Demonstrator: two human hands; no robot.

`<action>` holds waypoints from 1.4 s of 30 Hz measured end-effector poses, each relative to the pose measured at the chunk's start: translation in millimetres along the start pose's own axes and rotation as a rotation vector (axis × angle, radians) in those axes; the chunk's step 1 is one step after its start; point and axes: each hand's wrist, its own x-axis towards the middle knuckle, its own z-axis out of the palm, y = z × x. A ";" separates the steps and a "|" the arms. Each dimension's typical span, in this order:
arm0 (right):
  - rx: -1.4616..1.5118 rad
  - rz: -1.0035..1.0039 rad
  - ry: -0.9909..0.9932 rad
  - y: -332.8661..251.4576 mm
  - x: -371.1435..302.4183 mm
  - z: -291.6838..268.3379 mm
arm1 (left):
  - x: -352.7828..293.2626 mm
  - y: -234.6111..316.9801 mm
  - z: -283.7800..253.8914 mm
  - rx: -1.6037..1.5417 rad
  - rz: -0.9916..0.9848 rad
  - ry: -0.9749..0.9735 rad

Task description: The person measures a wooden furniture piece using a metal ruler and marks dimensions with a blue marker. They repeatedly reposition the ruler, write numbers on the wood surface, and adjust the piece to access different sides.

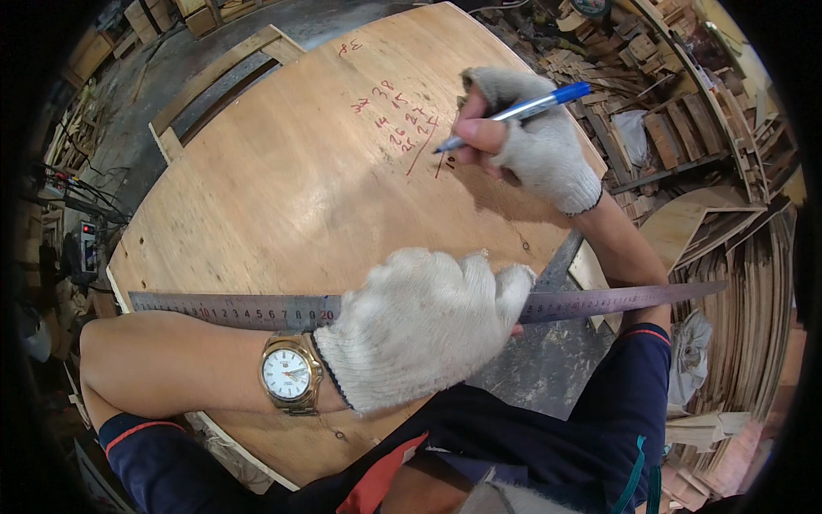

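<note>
My right hand, in a white knit glove with bare fingertips, pinches a blue-capped marker pen. The pen's tip is at the plywood sheet, beside columns of red and dark handwritten figures. Across the near part of the sheet lies a long steel ruler, its right end reaching out past the wood edge. My left hand, also gloved, is closed over the ruler's middle; the glove hides most of its fingers.
A wooden frame sits behind the sheet's far left edge. Wood offcuts are heaped at the far right, with stacked thin wood strips nearer. A small device with a red light and cables stands at left.
</note>
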 end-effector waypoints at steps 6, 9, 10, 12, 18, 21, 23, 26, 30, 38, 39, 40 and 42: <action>-0.122 -0.080 0.032 8.8 -1.7 2.4 | -2.1 -4.3 6.2 -0.047 0.039 0.111; -0.183 -0.086 0.058 13.4 -2.5 4.2 | -2.4 -3.7 3.7 -0.020 0.058 0.124; -0.206 -0.101 0.061 14.6 -1.9 4.3 | -3.1 -3.4 3.8 0.001 0.060 0.134; -0.249 -0.097 0.063 12.6 -2.1 5.9 | -4.2 -2.5 4.0 0.045 0.066 0.153; -0.281 -0.074 0.052 9.3 -0.7 7.4 | -3.3 -6.0 7.0 -0.014 0.082 0.140; -0.294 -0.080 0.050 8.8 -1.6 5.8 | -3.5 -4.1 5.4 0.032 0.071 0.130; -0.323 -0.080 0.057 10.7 -1.3 6.0 | -4.1 -3.9 4.4 0.045 0.072 0.124; -0.308 -0.054 0.082 12.3 -2.7 8.2 | -5.6 -4.0 5.2 0.087 0.089 0.156; -0.289 -0.085 0.073 10.5 -3.7 8.9 | -9.2 -4.2 12.2 0.117 0.098 0.250; -0.248 -0.196 0.098 18.3 1.8 8.7 | 0.8 -11.8 3.3 -0.154 0.119 -0.015; -0.260 -0.187 0.106 20.3 2.1 7.9 | 1.1 -12.0 3.7 -0.142 0.120 -0.015; -0.273 -0.179 0.109 21.8 3.3 8.0 | 1.3 -13.3 4.1 -0.133 0.134 -0.015; -0.296 -0.160 0.108 19.7 3.8 8.2 | 0.9 -15.9 4.6 -0.113 0.158 -0.017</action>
